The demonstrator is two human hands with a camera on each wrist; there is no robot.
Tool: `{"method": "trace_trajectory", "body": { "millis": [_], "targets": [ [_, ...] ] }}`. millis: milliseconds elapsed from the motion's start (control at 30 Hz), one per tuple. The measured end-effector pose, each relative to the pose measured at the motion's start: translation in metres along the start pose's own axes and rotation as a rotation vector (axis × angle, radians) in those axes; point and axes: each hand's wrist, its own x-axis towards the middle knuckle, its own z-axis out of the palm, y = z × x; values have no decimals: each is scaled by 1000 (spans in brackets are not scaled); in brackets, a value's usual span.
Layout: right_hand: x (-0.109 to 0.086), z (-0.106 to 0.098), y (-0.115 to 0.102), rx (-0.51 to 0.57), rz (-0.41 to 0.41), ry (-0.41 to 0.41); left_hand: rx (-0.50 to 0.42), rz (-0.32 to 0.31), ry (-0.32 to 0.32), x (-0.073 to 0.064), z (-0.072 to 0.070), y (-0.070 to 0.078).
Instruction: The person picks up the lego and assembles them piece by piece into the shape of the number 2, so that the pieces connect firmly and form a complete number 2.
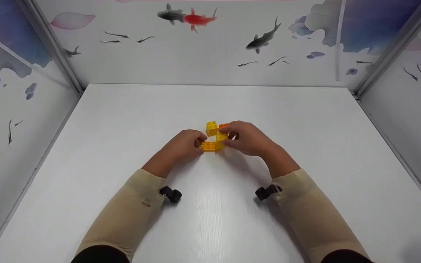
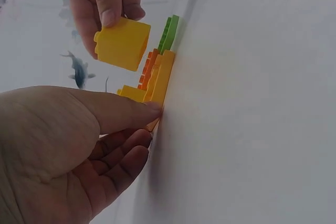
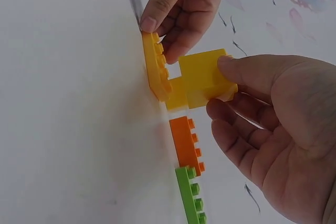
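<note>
My left hand (image 1: 188,144) pinches the end of a flat orange-yellow toy building brick (image 1: 208,146), which lies low at the table with its studs up. My right hand (image 1: 247,137) pinches a tall yellow building brick (image 2: 123,43) between thumb and fingers. That brick hangs above the table, close over the inner end of the flat brick; the right wrist view (image 3: 205,77) has it overlapping a second yellow brick (image 1: 212,128) behind. In the left wrist view, the left thumb presses along the flat brick's side.
An orange brick (image 3: 184,142) stands beyond the flat one, partly covered by the right hand in the head view. Behind it lies a green brick (image 3: 189,195), hidden in the head view. White table (image 1: 141,106) surrounds them, bounded by printed panels (image 1: 210,54).
</note>
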Motion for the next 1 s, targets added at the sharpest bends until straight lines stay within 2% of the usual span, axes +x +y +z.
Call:
{"method": "trace_trajectory", "body": {
  "millis": [200,400,633,1000],
  "targets": [
    [7,10,-13,27,-93,3,18,47,8,-10,-3,-7],
    [14,22,-25,54,-155,-17,8,62,1,-19,-6,-16],
    [21,38,-38,56,-152,-41,36,53,8,-28,-11,-22],
    [25,51,-35,75,-118,-9,32,69,26,-28,-12,-25]
  ]
}}
